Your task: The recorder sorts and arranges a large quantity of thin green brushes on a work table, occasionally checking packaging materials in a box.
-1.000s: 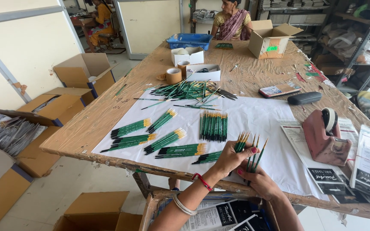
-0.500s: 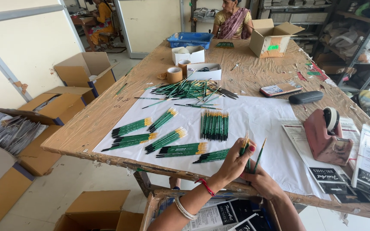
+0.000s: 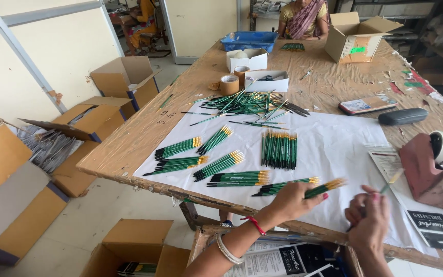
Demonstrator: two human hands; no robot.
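left hand [image 3: 294,201] grips a bundle of green paintbrushes [image 3: 325,187] over the white paper sheet [image 3: 334,149]; right hand [image 3: 369,218], blurred, pinches one green brush [image 3: 391,181] beside the tape dispenser [image 3: 429,166].

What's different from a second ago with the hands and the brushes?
The left hand now holds the bundle of green brushes alone, laid almost flat over the white sheet, where before both hands gripped it upright. The right hand has let go and moved off to the right, blurred. The sorted bundles, the loose pile and the tape dispenser lie as before.
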